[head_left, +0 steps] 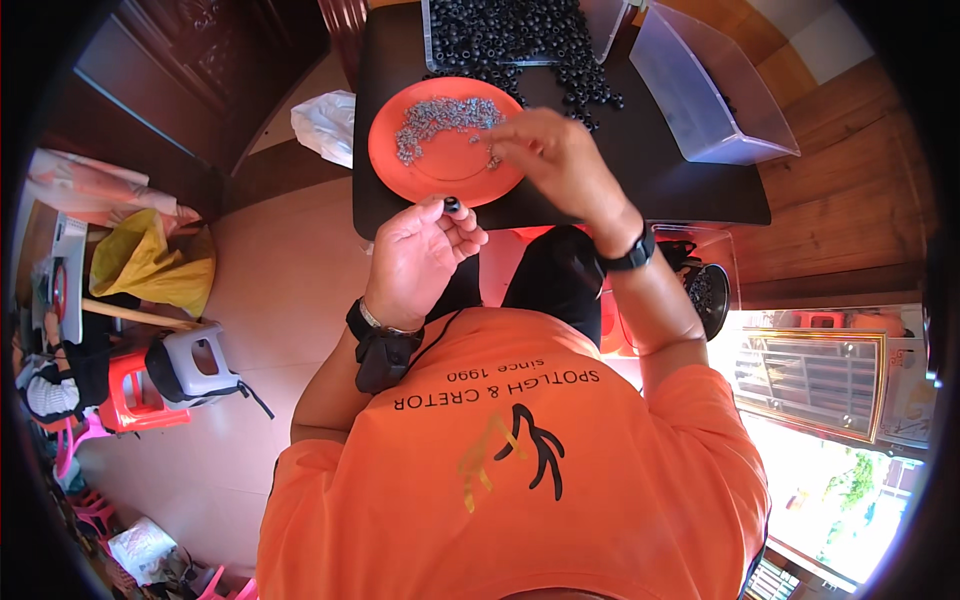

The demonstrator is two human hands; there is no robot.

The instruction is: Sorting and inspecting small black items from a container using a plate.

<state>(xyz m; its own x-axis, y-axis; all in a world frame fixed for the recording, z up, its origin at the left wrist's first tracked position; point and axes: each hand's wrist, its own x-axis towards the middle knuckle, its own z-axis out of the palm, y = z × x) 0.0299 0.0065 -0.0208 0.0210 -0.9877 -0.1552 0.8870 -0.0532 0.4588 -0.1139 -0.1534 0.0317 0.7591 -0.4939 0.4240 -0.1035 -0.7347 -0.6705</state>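
Note:
Between the thumb and fingertips of my left hand [412, 262] is a small round black plastic piece [452, 205] with a hole in its top, held just off the near rim of an orange-red plate [385, 165]. A scattered heap of small grey metal pieces [450, 117] lies on that plate. My right hand [568, 168] is over the plate's right side, slightly blurred, its thumb and forefinger curled toward each other in a pinch. Whatever is in those fingertips is too small to make out.
Behind the plate, a clear bin [428, 45] holds many black pieces [520, 30], some spilled onto the dark table [650, 190]. Another clear bin [690, 100] stands at the right. A white plastic bag [325, 127] is left of the table. Stools [135, 395] stand on the floor farther left.

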